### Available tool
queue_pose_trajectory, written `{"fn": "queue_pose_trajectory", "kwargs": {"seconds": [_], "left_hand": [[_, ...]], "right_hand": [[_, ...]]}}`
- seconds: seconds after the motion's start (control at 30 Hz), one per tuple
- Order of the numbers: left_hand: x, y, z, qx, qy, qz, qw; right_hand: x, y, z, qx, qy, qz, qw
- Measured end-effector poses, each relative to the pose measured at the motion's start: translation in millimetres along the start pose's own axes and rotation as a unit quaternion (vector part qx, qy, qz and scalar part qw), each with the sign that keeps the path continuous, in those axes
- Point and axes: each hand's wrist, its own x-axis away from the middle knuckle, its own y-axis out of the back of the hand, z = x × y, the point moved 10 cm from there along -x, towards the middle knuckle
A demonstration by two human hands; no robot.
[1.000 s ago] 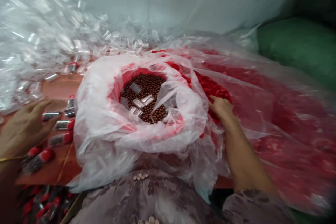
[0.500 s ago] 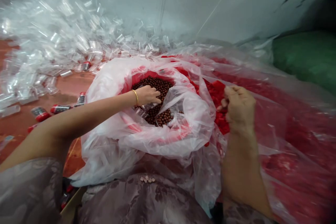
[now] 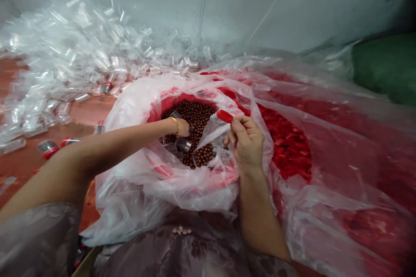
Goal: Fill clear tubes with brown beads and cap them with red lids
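Observation:
My left hand point(image 3: 182, 128), with a gold bangle at its wrist, reaches into a white plastic bag with a red lining. Its fingers are curled down round a clear plastic tube point(image 3: 183, 144), partly hidden by the hand. Brown beads point(image 3: 198, 117), small and round, fill the bag around it. Above the bag's right side, my right hand point(image 3: 246, 138) pinches a red plastic cap point(image 3: 225, 116) between thumb and fingers. The white bag's rolled rim point(image 3: 130, 108) surrounds the beads.
A large heap of clear plastic tubes point(image 3: 81, 47) lies at the back left against the wall. Filled tubes with red caps point(image 3: 49, 149) lie on the orange floor at left. A transparent bag of red caps point(image 3: 290, 147) stands at right, with a green sack point(image 3: 385, 67) behind it.
My right hand has moved left from the bag of red caps and now holds one cap over the beads. My left hand has shifted slightly lower in the beads.

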Motion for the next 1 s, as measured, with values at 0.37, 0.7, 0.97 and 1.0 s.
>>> {"fn": "queue_pose_trajectory", "kwargs": {"seconds": [0.37,0.7,0.97,1.0], "left_hand": [[-4,48.9,-17,0.294,-0.065,-0.216,0.929],[78,44.7,-32,0.616,-0.228,-0.153,0.738],[91,40.1,-44,0.543,-0.278,-0.144,0.779],[92,39.2,-46,0.523,-0.284,-0.138,0.792]], "right_hand": [[-6,7,-14,-0.059,-0.051,0.004,0.997],[-2,-9,-9,0.002,-0.032,0.058,0.998],[16,-41,12,0.262,0.090,0.154,0.948],[17,-44,13,0.286,0.095,0.169,0.938]]}}
